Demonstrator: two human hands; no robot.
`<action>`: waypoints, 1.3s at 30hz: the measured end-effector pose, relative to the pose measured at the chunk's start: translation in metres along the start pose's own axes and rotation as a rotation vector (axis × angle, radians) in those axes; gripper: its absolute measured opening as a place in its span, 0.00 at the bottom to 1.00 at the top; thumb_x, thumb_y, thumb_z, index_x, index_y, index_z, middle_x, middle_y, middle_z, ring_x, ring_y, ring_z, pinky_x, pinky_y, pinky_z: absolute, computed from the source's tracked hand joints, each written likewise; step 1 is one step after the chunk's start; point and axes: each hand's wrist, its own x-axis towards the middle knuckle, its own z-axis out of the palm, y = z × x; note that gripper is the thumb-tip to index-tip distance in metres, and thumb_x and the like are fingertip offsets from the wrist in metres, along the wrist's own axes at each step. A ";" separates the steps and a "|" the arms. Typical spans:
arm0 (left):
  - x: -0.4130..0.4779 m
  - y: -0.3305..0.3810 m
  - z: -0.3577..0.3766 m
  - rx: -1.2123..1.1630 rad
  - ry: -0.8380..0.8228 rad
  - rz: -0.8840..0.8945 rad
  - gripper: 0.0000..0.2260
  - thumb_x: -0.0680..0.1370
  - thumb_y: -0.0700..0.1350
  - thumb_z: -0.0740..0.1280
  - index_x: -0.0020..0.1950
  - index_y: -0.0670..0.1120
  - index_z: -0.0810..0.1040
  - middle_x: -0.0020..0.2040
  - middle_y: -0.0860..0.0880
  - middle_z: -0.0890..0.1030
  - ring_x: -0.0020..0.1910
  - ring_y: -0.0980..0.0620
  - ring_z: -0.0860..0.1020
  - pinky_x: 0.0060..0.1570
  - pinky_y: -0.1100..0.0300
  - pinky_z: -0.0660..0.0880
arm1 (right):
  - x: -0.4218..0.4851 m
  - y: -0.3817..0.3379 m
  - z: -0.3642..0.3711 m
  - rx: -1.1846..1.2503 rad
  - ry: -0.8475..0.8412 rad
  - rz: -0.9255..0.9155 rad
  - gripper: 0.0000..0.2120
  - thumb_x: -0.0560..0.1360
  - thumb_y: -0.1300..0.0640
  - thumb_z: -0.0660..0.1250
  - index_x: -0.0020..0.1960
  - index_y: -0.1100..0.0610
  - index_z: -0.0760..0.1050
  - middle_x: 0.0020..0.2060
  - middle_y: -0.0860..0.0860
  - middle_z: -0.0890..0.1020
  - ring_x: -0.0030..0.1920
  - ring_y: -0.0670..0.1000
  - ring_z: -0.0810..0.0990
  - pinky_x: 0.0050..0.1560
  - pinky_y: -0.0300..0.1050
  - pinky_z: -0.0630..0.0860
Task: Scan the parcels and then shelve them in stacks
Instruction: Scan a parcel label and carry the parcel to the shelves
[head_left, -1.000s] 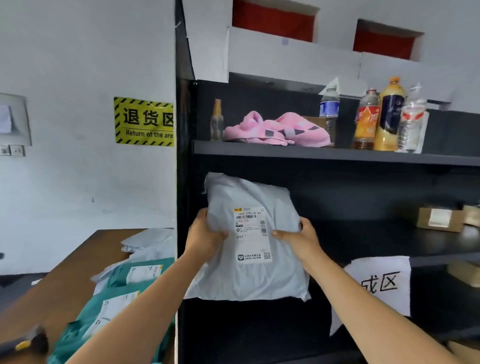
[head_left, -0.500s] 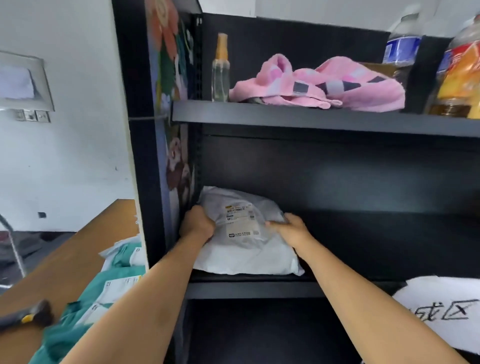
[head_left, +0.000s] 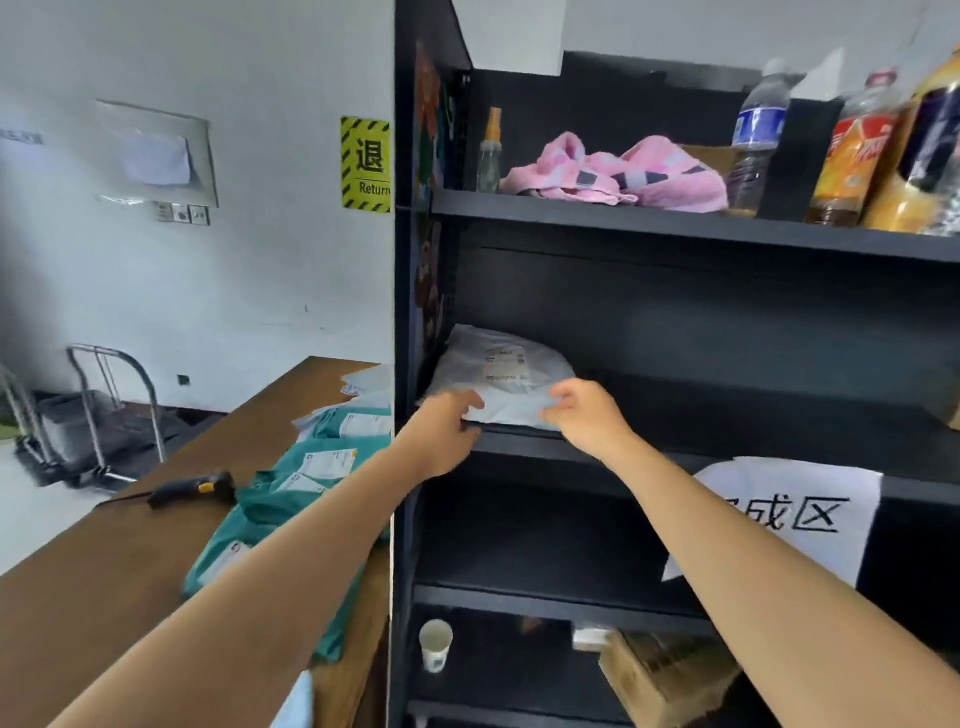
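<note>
A grey-white parcel (head_left: 504, 374) with a printed label lies flat at the left end of the black rack's middle shelf (head_left: 675, 452), against the side panel. My left hand (head_left: 447, 431) is at the parcel's front left corner, fingers stretched out and blurred, just touching the edge. My right hand (head_left: 587, 415) is at the front right edge with fingertips loosely bent against the bag. Neither hand lifts it. On the brown table (head_left: 104, 571) to the left lie several teal parcels (head_left: 311, 483), a few white ones behind them, and a black and yellow scanner (head_left: 192, 491).
The shelf above holds a pink cloth (head_left: 623, 171), a spray bottle (head_left: 491, 150) and drink bottles (head_left: 758, 135). A paper sign (head_left: 789, 514) hangs off the shelf edge. Lower down stand a paper cup (head_left: 435, 644) and a cardboard box (head_left: 665, 675). A hand trolley (head_left: 104, 405) stands by the wall.
The parcel went from being held up in front of the rack to lying on the middle shelf. Both hands have slid back from its top to its front edge.
</note>
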 end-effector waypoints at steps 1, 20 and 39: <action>-0.020 -0.003 -0.006 -0.004 -0.027 -0.011 0.16 0.75 0.40 0.67 0.63 0.43 0.74 0.58 0.42 0.77 0.57 0.44 0.77 0.57 0.59 0.72 | -0.017 -0.005 0.006 -0.010 -0.019 0.008 0.19 0.74 0.58 0.69 0.63 0.63 0.75 0.58 0.59 0.79 0.58 0.57 0.78 0.56 0.46 0.73; -0.313 -0.276 -0.371 0.327 0.214 -0.440 0.16 0.75 0.39 0.66 0.64 0.44 0.74 0.56 0.46 0.77 0.52 0.47 0.76 0.52 0.57 0.73 | -0.162 -0.313 0.298 -0.178 -0.438 -0.391 0.18 0.74 0.53 0.69 0.62 0.57 0.73 0.48 0.50 0.75 0.50 0.51 0.75 0.49 0.42 0.70; -0.288 -0.611 -0.666 0.502 0.318 -0.613 0.16 0.76 0.41 0.65 0.64 0.41 0.72 0.61 0.39 0.76 0.60 0.42 0.74 0.59 0.54 0.71 | -0.028 -0.604 0.606 -0.160 -0.480 -0.485 0.19 0.70 0.57 0.73 0.59 0.60 0.75 0.57 0.57 0.78 0.50 0.53 0.73 0.47 0.41 0.67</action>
